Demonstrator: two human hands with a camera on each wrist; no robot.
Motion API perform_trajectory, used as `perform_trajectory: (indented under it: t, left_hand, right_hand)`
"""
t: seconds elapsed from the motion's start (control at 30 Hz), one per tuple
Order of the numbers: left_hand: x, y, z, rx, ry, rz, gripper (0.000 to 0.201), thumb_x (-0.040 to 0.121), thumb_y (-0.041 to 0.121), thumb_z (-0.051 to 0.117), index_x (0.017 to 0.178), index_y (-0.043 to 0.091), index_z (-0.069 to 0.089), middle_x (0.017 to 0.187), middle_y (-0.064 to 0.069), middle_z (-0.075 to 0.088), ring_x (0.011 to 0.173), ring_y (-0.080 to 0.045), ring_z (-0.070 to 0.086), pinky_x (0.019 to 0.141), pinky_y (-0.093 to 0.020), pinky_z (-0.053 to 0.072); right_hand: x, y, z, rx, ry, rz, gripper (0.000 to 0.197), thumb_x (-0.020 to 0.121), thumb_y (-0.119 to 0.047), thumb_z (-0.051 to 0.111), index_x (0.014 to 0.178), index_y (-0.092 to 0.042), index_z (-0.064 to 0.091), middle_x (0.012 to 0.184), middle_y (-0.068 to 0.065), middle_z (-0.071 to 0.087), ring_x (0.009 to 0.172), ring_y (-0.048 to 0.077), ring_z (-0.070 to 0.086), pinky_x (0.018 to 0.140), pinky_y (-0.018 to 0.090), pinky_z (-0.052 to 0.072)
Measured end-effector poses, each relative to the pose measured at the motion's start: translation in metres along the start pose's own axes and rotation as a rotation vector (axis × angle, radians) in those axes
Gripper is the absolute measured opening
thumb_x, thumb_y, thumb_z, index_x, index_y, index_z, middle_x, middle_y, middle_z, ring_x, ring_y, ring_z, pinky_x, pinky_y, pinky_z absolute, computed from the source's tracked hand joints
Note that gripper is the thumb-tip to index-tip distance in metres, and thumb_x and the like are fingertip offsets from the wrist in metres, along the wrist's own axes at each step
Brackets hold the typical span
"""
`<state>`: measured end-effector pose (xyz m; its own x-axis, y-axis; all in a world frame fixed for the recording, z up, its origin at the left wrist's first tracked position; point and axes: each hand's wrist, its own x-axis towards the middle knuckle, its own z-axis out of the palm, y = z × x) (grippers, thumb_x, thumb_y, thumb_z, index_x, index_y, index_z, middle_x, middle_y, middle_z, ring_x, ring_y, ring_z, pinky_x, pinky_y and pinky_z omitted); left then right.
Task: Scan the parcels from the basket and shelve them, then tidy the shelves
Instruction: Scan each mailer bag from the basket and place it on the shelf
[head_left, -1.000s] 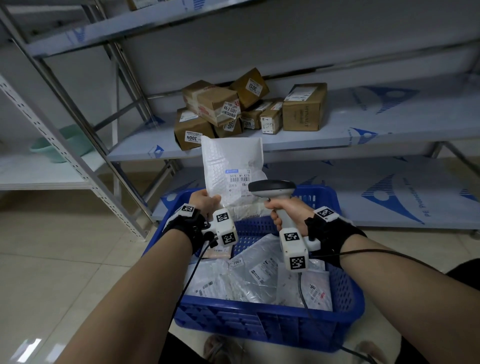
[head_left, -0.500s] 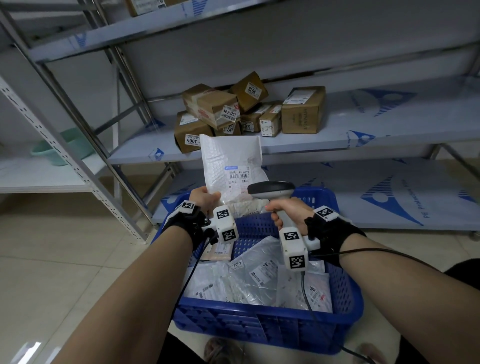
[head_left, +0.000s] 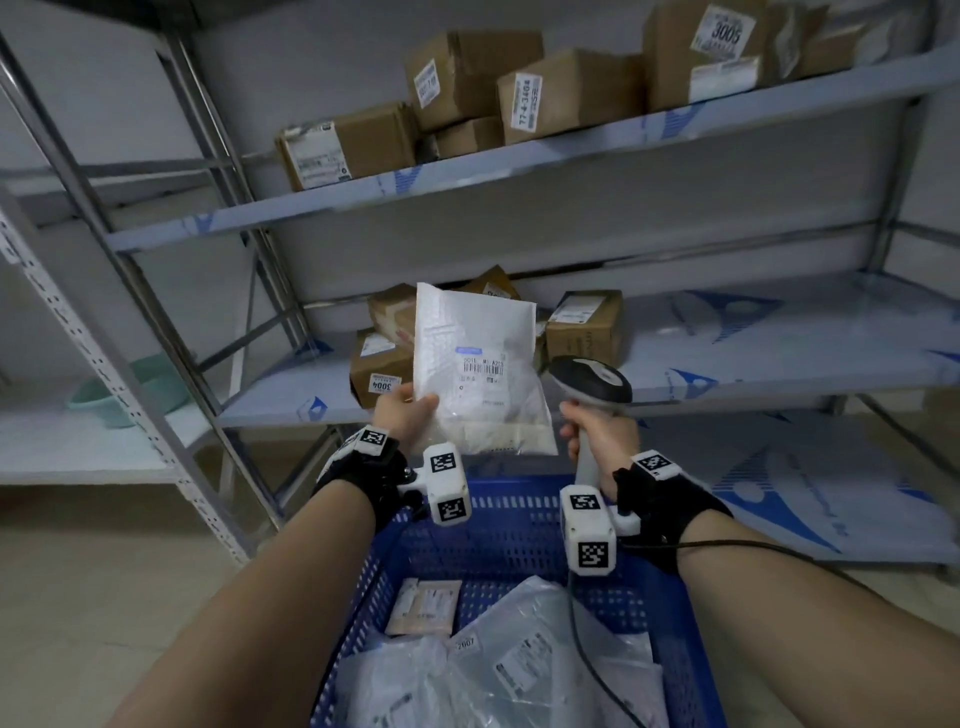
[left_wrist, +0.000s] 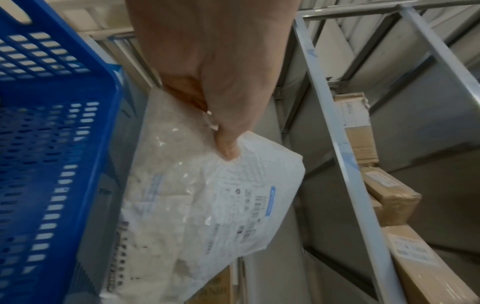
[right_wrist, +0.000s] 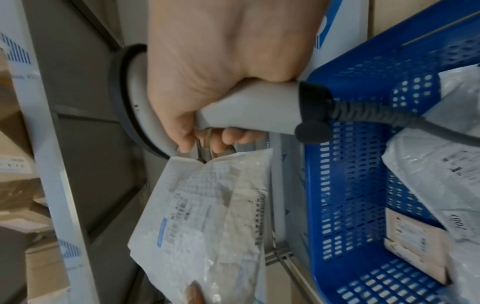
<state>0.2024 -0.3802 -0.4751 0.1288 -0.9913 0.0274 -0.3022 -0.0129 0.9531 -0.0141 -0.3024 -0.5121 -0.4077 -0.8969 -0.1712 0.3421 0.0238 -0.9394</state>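
Up front, left hand (head_left: 402, 421) pinching white parcel (head_left: 480, 374) by its seven-o'clock corner, upright over blue basket (head_left: 511, 525), right hand (head_left: 597, 434) wrapped round scanner (head_left: 589, 382) at the parcel's three o'clock, cardboard boxes (head_left: 584, 327) on shelf (head_left: 753, 358) behind.

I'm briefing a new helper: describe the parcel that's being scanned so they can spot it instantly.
Above the far end of the blue basket, the left hand holds up a white bubble mailer beside the barcode scanner. Unlike the brown boxes behind it, it is white, with a barcode label facing the person.
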Motion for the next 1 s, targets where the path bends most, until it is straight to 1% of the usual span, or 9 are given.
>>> perform_trajectory:
  t: [0.07,0.17,0.3,0.4,0.5,0.63,0.77,0.87,1.0]
  left_hand:
    - [0.006,0.021,0.009,-0.012,-0.018,0.048,0.029,0.094,0.013,0.055,0.121,0.004,0.058,0.111,-0.013,0.066,0.101,-0.034,0.064,0.092,-0.050,0.051]
    - [0.016,0.042,0.026,-0.073,-0.047,0.069,0.032,0.097,0.011,0.050,0.127,0.000,0.052,0.120,-0.016,0.062,0.106,-0.034,0.061,0.093,-0.047,0.050]
    - [0.025,0.059,0.051,-0.184,-0.120,0.100,0.030,0.099,0.009,0.046,0.127,-0.003,0.050,0.121,-0.020,0.061,0.091,-0.027,0.061,0.078,-0.037,0.052]
    - [0.026,0.077,0.064,-0.201,-0.351,0.066,0.033,0.098,0.016,0.051,0.128,0.006,0.044,0.108,-0.010,0.062,0.078,-0.021,0.064,0.056,-0.029,0.057]
    - [0.034,0.092,0.072,-0.164,-0.609,0.037,0.045,0.091,0.002,0.058,0.131,0.011,0.039,0.113,-0.014,0.060,0.078,-0.026,0.066,0.049,-0.028,0.056]
    - [0.067,0.098,0.090,-0.186,-0.473,0.073,0.048,0.090,-0.010,0.053,0.134,0.006,0.040,0.111,-0.014,0.060,0.074,-0.023,0.063,0.047,-0.021,0.053]
    - [0.100,0.088,0.124,-0.272,-0.346,0.026,0.046,0.093,-0.009,0.049,0.136,0.000,0.040,0.128,-0.020,0.055,0.079,-0.028,0.065,0.052,-0.026,0.057]
    - [0.113,0.085,0.144,-0.378,-0.302,-0.047,0.045,0.093,-0.013,0.043,0.134,0.004,0.039,0.127,-0.023,0.050,0.077,-0.028,0.063,0.053,-0.026,0.058]
    - [0.125,0.075,0.160,-0.311,-0.272,-0.088,0.056,0.093,-0.016,0.040,0.145,0.004,0.032,0.144,-0.022,0.039,0.108,-0.036,0.061,0.070,-0.025,0.057]
  right_hand:
    - [0.013,-0.011,-0.006,0.010,0.086,-0.013,0.011,0.081,-0.016,0.073,0.076,-0.007,0.068,0.057,0.005,0.060,0.042,0.012,0.048,0.045,0.025,0.042]
    - [0.031,-0.022,-0.017,0.004,0.151,-0.004,0.028,0.080,-0.020,0.075,0.100,-0.002,0.065,0.058,0.005,0.063,0.049,0.016,0.055,0.049,0.026,0.045]
    - [0.047,-0.035,-0.026,0.006,0.111,0.034,0.026,0.084,-0.014,0.072,0.102,0.003,0.066,0.064,0.008,0.062,0.049,0.014,0.054,0.042,0.020,0.044]
    - [0.061,-0.044,-0.023,-0.020,0.131,0.021,0.024,0.083,-0.008,0.071,0.103,0.004,0.066,0.058,0.006,0.059,0.046,0.013,0.052,0.042,0.021,0.042]
    - [0.079,-0.056,-0.024,-0.043,0.180,-0.025,0.020,0.086,-0.008,0.066,0.103,0.002,0.063,0.066,0.007,0.058,0.053,0.014,0.052,0.048,0.022,0.041]
    - [0.099,-0.054,-0.025,-0.026,0.211,-0.045,0.031,0.084,-0.018,0.068,0.110,-0.002,0.062,0.082,0.010,0.068,0.066,0.016,0.061,0.056,0.023,0.046]
    - [0.114,-0.036,-0.016,0.014,0.286,-0.024,0.028,0.082,-0.017,0.072,0.102,0.000,0.064,0.063,0.005,0.060,0.055,0.015,0.056,0.057,0.029,0.046]
    - [0.123,-0.022,-0.012,0.024,0.266,0.003,0.027,0.081,-0.014,0.072,0.103,-0.003,0.061,0.067,0.002,0.060,0.056,0.014,0.057,0.059,0.030,0.047]
    - [0.131,-0.008,-0.010,-0.030,0.244,0.045,0.024,0.082,-0.016,0.071,0.100,-0.009,0.057,0.066,0.003,0.060,0.060,0.016,0.059,0.074,0.037,0.052]
